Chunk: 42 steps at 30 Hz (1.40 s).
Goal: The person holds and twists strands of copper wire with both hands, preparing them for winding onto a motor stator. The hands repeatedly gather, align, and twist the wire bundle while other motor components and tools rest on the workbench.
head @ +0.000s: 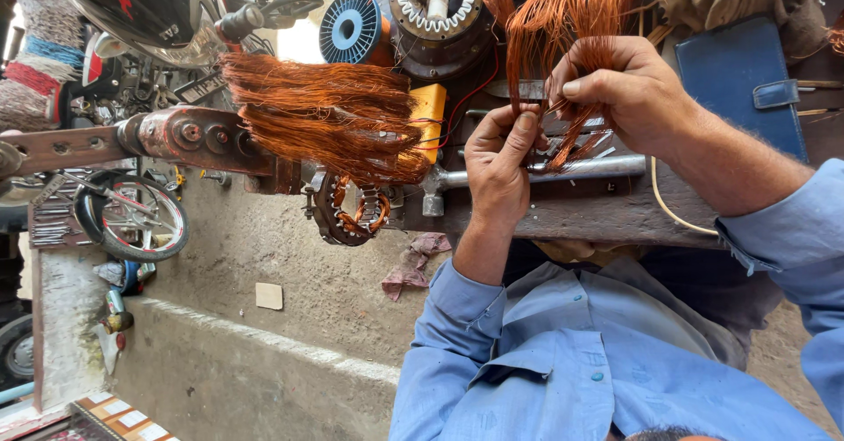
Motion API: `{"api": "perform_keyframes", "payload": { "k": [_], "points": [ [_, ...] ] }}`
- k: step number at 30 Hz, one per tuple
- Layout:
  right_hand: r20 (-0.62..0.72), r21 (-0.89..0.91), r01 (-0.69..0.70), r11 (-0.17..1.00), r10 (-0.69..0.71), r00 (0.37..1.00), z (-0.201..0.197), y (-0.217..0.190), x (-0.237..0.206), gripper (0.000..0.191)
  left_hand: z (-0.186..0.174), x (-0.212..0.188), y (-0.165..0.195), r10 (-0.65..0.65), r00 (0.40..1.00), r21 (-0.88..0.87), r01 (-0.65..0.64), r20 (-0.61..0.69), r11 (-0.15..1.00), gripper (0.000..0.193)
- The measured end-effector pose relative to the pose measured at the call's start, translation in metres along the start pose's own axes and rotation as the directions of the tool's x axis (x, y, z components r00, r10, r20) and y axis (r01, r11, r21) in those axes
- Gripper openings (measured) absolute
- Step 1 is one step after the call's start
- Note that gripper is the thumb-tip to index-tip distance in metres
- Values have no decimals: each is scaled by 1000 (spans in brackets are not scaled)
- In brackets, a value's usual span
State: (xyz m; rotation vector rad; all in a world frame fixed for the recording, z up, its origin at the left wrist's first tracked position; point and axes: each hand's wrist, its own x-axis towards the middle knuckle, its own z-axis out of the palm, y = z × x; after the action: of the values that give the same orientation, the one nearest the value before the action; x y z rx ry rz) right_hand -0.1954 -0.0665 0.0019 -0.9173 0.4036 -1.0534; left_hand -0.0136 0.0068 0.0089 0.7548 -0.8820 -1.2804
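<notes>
While both hands point(563, 133) pinch copper wire point(571, 19), workbench point(571, 217)

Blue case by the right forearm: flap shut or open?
Shut. The blue case lies flat with its strap tab folded over the edge; nothing inside shows. Whether the tab is fastened, cannot tell.

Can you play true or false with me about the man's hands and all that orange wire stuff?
1. Both hands hold strands of one copper wire bundle. True: the left hand and the right hand both pinch it.
2. The person wears a red shirt. False: the shirt is blue.
3. A second copper wire bundle lies apart from the hands. True.
4. The blue case is in the left hand. False: it lies on the workbench, beside the right hand.
5. The hammer is being swung. False: it lies on the workbench under the hands.
</notes>
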Motion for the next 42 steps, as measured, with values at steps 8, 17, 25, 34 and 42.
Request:
{"api": "perform_keyframes", "payload": {
  "k": [8,17,25,34,42],
  "points": [
    [11,-94,14,995,-13,1000,-4,-6,-5,10,6,8,0,-22,1000,68,21,14,997,18],
    [85,48,182,982,-186,979,-11,-16,-7,10,2,42,2,-45,995,37,41,93,998,18],
    [-64,7,102,995,-102,993,-13,-56,13,19,15,93,6,-3,974,-2,4,227,1000,16],
    [-150,-83,181,980,-192,970,7,-84,29,15,34,125,14,2,935,-81,28,355,996,17],
    [-160,-219,281,934,-318,934,2,-87,21,9,43,137,15,-117,886,-65,162,449,985,15]
  ]
}}
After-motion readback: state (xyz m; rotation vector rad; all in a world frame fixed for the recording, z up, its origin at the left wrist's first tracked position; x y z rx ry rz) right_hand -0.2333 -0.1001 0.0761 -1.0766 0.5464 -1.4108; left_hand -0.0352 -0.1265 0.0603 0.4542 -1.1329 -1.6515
